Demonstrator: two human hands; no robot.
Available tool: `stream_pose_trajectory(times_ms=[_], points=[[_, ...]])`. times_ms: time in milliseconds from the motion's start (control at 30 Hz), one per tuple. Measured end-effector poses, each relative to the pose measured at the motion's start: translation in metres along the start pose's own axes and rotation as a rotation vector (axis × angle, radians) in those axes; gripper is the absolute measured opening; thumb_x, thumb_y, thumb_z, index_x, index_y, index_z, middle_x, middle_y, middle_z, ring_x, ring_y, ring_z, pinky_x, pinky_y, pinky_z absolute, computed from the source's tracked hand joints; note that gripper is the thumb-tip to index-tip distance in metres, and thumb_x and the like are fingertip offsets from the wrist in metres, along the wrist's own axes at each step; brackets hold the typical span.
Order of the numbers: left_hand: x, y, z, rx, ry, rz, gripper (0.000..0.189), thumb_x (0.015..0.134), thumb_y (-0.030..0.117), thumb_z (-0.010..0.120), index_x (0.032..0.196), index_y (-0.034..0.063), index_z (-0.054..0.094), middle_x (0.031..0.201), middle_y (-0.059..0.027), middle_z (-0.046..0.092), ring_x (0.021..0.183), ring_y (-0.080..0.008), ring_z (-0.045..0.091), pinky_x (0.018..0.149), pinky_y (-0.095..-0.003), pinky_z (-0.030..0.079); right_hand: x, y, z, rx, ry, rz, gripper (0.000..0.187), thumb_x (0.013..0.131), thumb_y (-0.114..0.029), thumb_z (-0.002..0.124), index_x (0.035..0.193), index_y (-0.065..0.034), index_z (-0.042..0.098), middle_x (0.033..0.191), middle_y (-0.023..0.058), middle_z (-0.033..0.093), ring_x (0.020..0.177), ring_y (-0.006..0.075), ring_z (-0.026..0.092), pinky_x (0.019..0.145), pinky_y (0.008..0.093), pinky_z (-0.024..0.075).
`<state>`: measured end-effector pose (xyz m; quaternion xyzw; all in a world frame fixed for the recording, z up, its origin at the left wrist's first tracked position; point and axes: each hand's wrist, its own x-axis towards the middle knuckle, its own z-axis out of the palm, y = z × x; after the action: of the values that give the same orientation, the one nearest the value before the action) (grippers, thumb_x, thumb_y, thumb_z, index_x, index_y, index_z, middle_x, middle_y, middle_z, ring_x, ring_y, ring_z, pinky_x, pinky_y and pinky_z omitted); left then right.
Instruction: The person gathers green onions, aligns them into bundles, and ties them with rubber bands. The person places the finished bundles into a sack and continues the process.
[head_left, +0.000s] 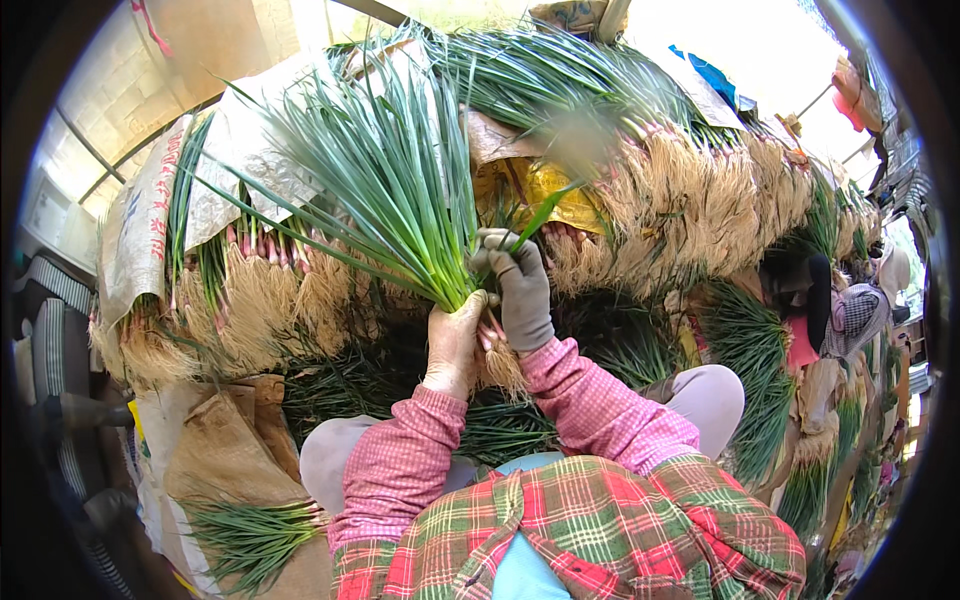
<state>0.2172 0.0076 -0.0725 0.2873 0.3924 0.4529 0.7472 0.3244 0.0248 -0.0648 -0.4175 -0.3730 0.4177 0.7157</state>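
My bare left hand (452, 341) is closed around the base of a bunch of allium plants (409, 202), garlic or onion by their look. Long green leaves fan up and leftward from the fist; pinkish-white stems and pale roots (502, 367) hang beneath it. My right hand (523, 296), in a grey glove, is right beside the bunch. A single green leaf (545, 215) sticks up from its bent fingers, which seem to pinch it. The right fingertips are partly hidden against the bunch.
A long heap of the same plants (675, 195) runs across ahead, roots facing me, partly covered by woven sacks (139, 217). Loose green leaves (345, 394) lie below my hands. A small bunch (259, 536) rests on brown sacking at left. Another person (855, 319) sits at right.
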Motion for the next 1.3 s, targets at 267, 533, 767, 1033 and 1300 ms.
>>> stream_pose_trajectory(times_ms=[267,533,767,1033,1300], points=[[-0.011,0.016,-0.015,-0.113,-0.016,0.025,0.017,0.097,0.012,0.062,0.101,-0.0034,0.065,0.081,-0.0119,0.070,0.057,-0.0178,0.064,0.050,-0.0296,0.053,0.045,-0.068,-0.031,-0.168,0.158,0.161,0.037,0.104,-0.038,0.057,0.127,-0.0100,0.061,0.071,-0.0055,0.057,0.051,0.0022,0.041,0.046,0.0186,0.0335],[-0.021,0.015,-0.028,-0.157,-0.077,-0.087,0.026,0.098,0.019,0.060,0.115,0.0003,0.065,0.091,-0.0115,0.074,0.063,-0.0175,0.067,0.058,-0.0280,0.056,0.004,-0.036,-0.022,-0.491,-0.599,0.319,0.036,0.094,-0.032,0.072,0.116,-0.0038,0.065,0.090,0.0014,0.065,0.081,0.0100,0.058,0.071,0.0288,0.0505],[-0.040,0.026,-0.016,0.069,-0.177,0.041,0.027,0.098,0.019,0.061,0.099,-0.0069,0.069,0.068,-0.0136,0.069,0.052,-0.0180,0.063,0.049,-0.0231,0.048,0.001,-0.039,-0.059,-1.087,-0.685,-0.486,0.030,0.088,-0.036,0.074,0.088,-0.0068,0.066,0.083,0.0120,0.064,0.079,0.0350,0.066,0.069,0.0421,0.0533],[-0.031,0.029,-0.022,0.094,-0.146,0.008,0.026,0.095,0.017,0.059,0.106,-0.0053,0.067,0.081,-0.0120,0.071,0.059,-0.0202,0.066,0.055,-0.0301,0.055,0.009,-0.065,-0.082,-1.401,-0.534,-0.332,0.052,0.092,-0.044,0.070,0.127,-0.0068,0.064,0.128,0.0168,0.066,0.118,0.0343,0.063,0.100,0.0417,0.0508],[-0.039,0.030,-0.026,0.095,-0.235,0.023,0.034,0.094,0.024,0.062,0.111,-0.0050,0.067,0.092,-0.0146,0.072,0.066,-0.0221,0.068,0.060,-0.0308,0.055,0.002,-0.053,-0.033,-0.866,-0.801,0.007,0.027,0.094,-0.031,0.069,0.106,-0.0066,0.073,0.088,0.0143,0.069,0.082,0.0246,0.068,0.076,0.0361,0.0534]])
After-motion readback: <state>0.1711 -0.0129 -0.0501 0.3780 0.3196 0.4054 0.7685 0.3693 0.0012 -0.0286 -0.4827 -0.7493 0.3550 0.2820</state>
